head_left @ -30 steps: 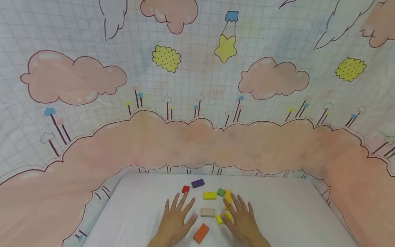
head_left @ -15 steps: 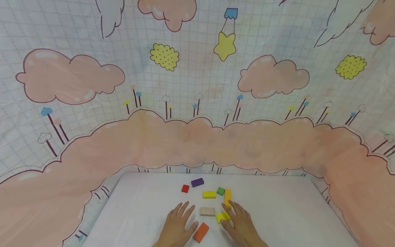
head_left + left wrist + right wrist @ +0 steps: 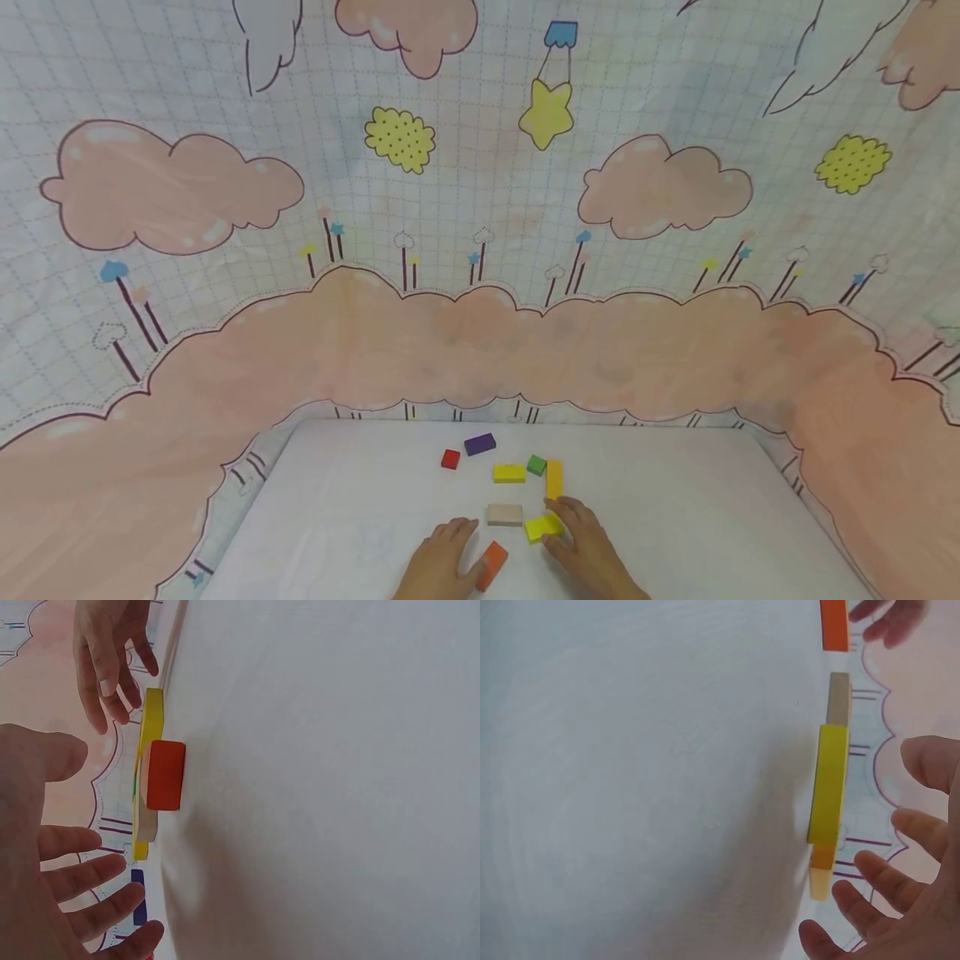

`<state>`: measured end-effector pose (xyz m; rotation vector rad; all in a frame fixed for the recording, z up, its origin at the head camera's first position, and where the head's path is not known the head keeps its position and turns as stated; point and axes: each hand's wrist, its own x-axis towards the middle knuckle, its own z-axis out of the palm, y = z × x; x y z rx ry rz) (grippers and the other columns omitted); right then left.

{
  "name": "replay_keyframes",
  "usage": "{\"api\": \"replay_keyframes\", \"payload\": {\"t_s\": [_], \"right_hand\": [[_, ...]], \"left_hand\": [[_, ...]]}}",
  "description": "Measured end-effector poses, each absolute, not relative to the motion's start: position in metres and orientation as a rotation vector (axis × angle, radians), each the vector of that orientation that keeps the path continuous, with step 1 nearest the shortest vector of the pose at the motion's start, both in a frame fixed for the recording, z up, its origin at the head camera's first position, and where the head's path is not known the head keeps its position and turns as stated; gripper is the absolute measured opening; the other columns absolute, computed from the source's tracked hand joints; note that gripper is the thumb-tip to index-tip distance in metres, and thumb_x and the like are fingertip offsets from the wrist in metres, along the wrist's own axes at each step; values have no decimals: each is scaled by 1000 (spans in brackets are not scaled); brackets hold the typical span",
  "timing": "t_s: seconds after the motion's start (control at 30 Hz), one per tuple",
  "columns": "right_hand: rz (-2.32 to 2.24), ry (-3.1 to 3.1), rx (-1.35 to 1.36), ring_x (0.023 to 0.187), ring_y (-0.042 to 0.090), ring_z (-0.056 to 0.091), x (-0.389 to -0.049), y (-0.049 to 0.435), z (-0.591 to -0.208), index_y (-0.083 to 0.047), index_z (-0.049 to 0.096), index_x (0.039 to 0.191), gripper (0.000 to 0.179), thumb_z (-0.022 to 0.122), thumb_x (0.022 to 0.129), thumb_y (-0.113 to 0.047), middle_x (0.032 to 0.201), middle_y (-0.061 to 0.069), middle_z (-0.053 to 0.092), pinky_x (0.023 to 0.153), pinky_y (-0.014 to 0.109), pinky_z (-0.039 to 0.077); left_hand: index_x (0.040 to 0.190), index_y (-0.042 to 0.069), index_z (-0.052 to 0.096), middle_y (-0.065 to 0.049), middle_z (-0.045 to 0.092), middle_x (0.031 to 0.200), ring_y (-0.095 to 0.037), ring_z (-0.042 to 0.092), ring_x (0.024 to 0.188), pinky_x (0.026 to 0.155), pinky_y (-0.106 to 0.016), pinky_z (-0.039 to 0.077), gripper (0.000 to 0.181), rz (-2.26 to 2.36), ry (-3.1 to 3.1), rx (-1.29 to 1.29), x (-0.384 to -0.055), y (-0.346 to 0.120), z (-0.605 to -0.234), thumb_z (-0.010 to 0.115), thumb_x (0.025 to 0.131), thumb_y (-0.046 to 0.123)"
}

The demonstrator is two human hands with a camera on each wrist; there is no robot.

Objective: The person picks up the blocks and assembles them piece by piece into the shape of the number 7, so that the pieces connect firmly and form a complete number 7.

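Overlap showed in my head view, where the left hand (image 3: 442,560) partly covered the orange block (image 3: 492,568); the left wrist view revealed a gap between them. Likewise the right hand (image 3: 588,546) overlapped the nearer yellow block (image 3: 538,529) from above, while the right wrist view showed space between. I saw both hands' fingers (image 3: 90,876) spread apart, gripping nothing. On the white bench (image 3: 337,492) I counted eight blocks: those two, plus one farther yellow block (image 3: 509,474), one beige block (image 3: 505,515), one amber block (image 3: 553,478), one green block (image 3: 536,465), one purple block (image 3: 480,444) and one red block (image 3: 450,459).
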<state>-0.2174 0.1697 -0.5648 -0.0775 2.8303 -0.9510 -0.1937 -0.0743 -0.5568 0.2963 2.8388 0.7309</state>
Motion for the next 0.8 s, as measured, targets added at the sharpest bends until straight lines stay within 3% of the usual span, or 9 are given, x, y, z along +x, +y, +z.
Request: {"api": "replay_keyframes", "payload": {"t_s": [0.43, 0.8], "right_hand": [[-1063, 2806, -53, 128, 38, 48, -219, 172, -569, -21, 59, 132, 47, 71, 88, -31, 140, 13, 50, 103, 61, 41], [-1111, 2792, -47, 127, 39, 49, -225, 177, -576, -24, 62, 127, 44, 73, 86, -31, 138, 12, 52, 102, 63, 40]], "left_hand": [[127, 9, 61, -7, 61, 119, -26, 57, 104, 95, -46, 50, 52, 678, 2867, 395, -190, -72, -568, 69, 87, 42], [122, 6, 63, -10, 61, 118, -30, 53, 99, 98, -57, 45, 50, 884, 2736, 306, -192, -71, -569, 74, 83, 37]]}}
